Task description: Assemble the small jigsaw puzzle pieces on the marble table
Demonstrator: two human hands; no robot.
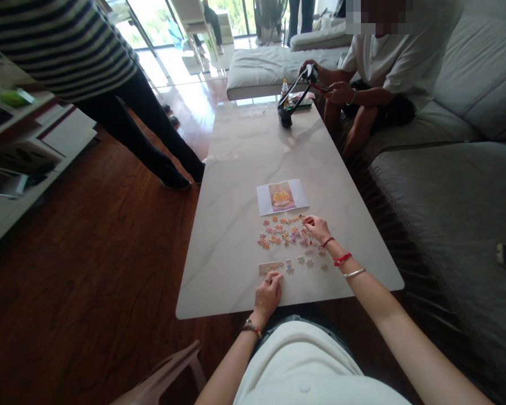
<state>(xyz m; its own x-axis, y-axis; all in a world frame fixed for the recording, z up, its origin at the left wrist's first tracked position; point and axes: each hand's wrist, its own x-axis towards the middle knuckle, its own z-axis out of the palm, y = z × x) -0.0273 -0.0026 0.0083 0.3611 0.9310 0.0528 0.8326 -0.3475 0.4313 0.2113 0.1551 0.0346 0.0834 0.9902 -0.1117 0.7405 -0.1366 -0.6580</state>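
Grey sofa [455,197] along the right. Marble-look table [240,169] in front of the wearer, jigsaw work at the near end. Folded reference sheet [281,197] lies open beyond the pieces, picture up. Step in hand, as judged: picking through loose pieces to build up the started section. Next move likely calls for a fine fingertip pinch on one piece, without dragging neighbours, then matching it at an edge.

Right hand [317,228] at the far right of the pile: thumb and index nearly together, narrow; can't tell if a piece is between them. Left hand [268,293] rests at the near side, fingers half curled, tips by the section's lower edge; contact or grip can't be told. Joined puzzle section [264,269] flat just ahead of it. Loose puzzle pieces [275,239] scattered between section and sheet, some off to the right.
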